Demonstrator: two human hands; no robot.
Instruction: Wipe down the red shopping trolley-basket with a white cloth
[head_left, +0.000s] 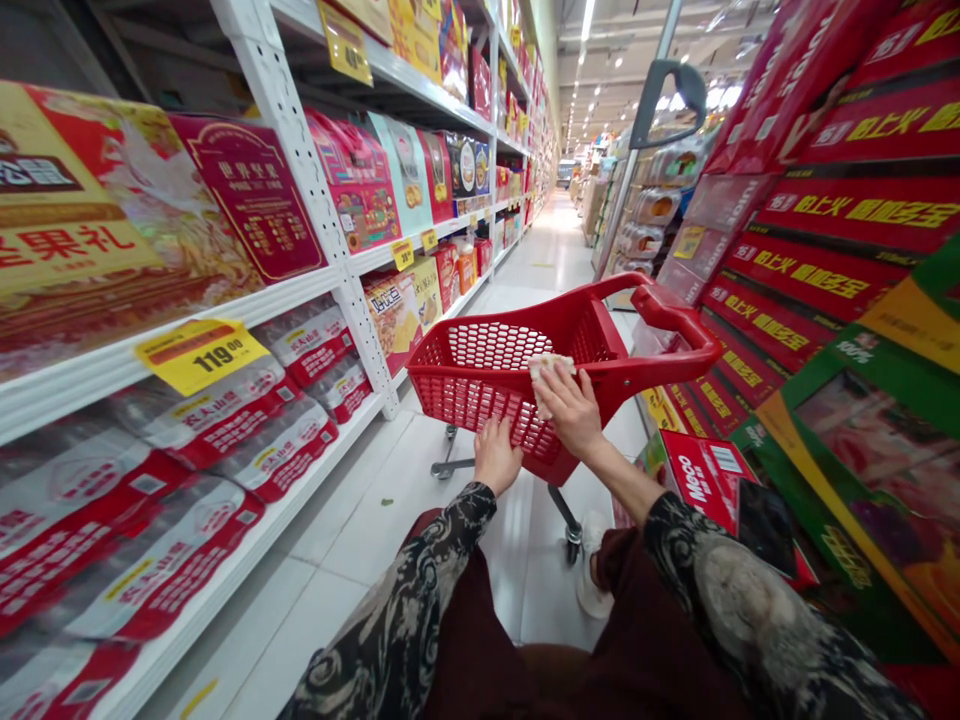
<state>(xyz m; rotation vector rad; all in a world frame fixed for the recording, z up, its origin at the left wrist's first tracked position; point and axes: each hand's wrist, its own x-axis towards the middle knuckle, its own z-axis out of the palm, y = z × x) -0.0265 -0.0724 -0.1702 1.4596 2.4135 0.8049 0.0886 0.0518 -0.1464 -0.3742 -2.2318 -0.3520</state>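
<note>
Two bare hands rest on the mesh wall of a red plastic shopping cart, which stands on castors directly ahead of the person in a supermarket aisle. The right hand lies over a crumpled pale tissue or cloth at the top of the wall, fingers spread rather than clenched; whether it pinches the scrap or only presses it there, I cannot tell. The left hand sits lower on the same wall, its fingers relaxed against the mesh, and I cannot tell whether they hook through it. Neither hand is on the looped cart handle. Since nothing visibly pins the cart, pressure from the hands could send it rolling on the smooth tile floor, toward the low white shelving on one side or the red Meco carton and stacked gift boxes on the other. A loosely held tissue could also slip and fall through the cart's open top. The patterned sleeves hang close to the carton, where a catch could disturb the stack.
</note>
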